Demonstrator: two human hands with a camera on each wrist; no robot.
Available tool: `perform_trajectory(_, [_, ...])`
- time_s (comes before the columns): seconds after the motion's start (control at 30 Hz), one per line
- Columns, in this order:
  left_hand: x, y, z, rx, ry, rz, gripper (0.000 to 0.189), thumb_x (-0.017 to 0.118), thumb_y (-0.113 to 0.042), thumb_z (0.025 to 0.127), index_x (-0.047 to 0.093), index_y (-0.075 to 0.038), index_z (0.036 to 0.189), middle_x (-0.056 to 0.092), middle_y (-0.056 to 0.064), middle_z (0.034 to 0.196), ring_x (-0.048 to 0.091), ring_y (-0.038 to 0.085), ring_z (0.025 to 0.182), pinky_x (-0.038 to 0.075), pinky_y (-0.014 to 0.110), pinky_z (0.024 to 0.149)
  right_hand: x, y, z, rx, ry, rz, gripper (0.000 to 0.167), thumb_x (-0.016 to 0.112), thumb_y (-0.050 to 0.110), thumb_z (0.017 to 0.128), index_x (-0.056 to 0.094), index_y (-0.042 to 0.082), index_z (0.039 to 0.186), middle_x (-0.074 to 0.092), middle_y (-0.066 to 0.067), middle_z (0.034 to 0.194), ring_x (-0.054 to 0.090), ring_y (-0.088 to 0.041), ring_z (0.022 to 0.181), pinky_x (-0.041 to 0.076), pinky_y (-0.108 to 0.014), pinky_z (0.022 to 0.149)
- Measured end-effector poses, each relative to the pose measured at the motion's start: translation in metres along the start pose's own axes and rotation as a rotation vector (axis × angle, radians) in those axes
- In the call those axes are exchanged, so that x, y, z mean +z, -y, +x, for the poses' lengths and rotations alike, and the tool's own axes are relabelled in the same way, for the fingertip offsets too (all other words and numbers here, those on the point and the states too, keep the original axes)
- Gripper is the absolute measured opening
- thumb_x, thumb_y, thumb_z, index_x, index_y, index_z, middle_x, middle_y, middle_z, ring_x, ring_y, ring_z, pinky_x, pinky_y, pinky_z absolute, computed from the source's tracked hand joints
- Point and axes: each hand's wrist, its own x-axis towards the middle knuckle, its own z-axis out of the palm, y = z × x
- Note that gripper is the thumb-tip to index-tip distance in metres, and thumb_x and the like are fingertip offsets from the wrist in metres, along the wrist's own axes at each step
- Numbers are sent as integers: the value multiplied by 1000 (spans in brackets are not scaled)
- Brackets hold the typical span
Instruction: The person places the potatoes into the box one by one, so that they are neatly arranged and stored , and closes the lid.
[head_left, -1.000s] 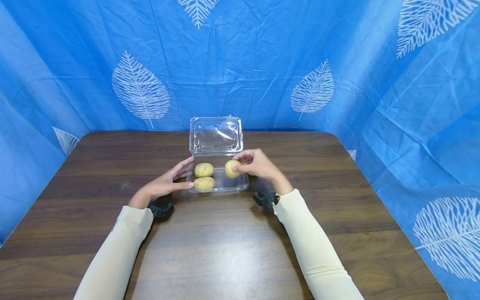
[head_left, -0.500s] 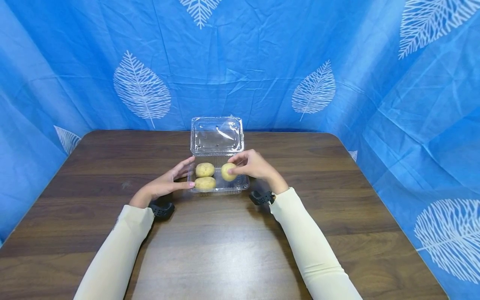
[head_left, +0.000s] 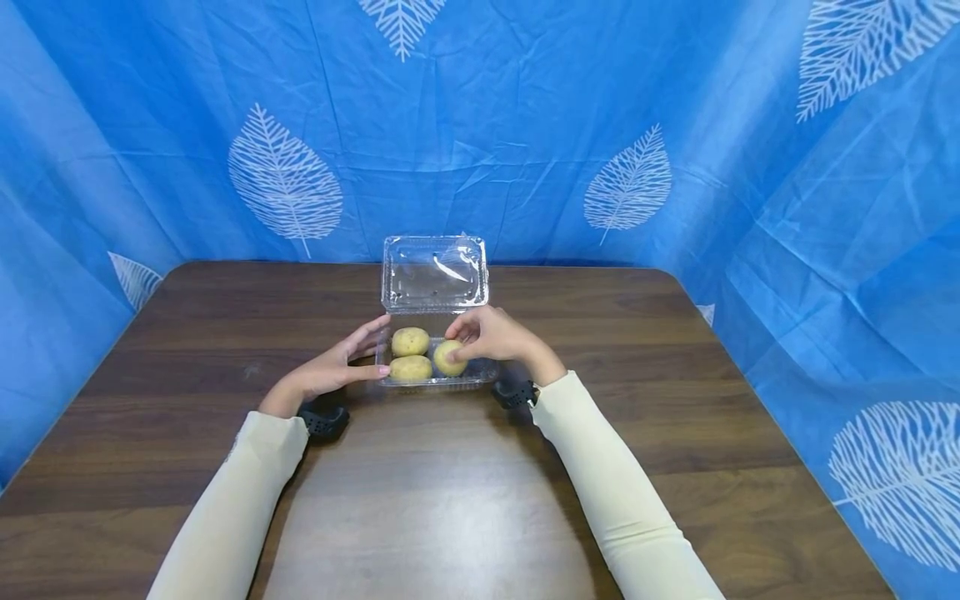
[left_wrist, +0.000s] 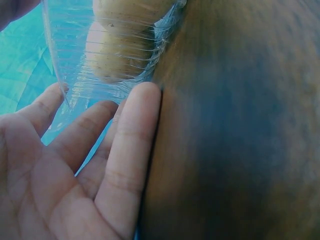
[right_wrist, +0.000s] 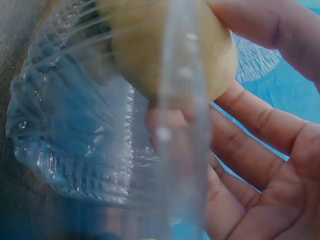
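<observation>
A clear plastic clamshell container (head_left: 482, 372) lies on the table with its lid (head_left: 435, 287) raised at the back. On its left side sit two yellow potatoes, one behind (head_left: 410, 341) and one in front (head_left: 410, 368). My left hand (head_left: 333, 367) touches the container's left end, thumb near the front corner and fingers towards the back. In the left wrist view those fingers (left_wrist: 127, 145) lie fairly straight along the ribbed wall. Between thumb and fingers, my right hand (head_left: 498, 337) holds a third potato (head_left: 448, 358) inside the container, right beside the other two. The container wall partly covers this potato (right_wrist: 145, 50) in the right wrist view.
The brown wooden table (head_left: 465, 492) extends around the container. Blue curtains (head_left: 480, 125) with white leaf prints hang behind it and at the sides. Each wrist bears a black strap-on device, one left (head_left: 324, 422) and one right (head_left: 514, 394).
The right hand has carried its potato left and down towards the front of the container, close to the other potatoes. My left hand has stayed at the container's left end.
</observation>
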Motion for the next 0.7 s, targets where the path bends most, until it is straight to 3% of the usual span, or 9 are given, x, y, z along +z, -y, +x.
perform_trajectory(0.43, [0, 1, 1, -8, -8, -1, 103, 77, -27, 102, 6, -8, 174, 10, 29, 177, 15, 55, 160, 21, 76, 123, 5, 4, 6, 36, 76, -126, 27, 91, 16, 87, 79, 1, 106, 80, -5, 100, 73, -15, 91, 58, -26, 87])
perform_trajectory(0.7, [0, 1, 1, -5, -8, 3, 103, 76, -26, 102, 5, -8, 174, 9, 28, 178, 15, 55, 161, 21, 76, 123, 6, 5, 6, 32, 102, -138, 27, 90, 16, 89, 79, 0, 108, 80, -6, 99, 73, -15, 90, 58, -26, 86])
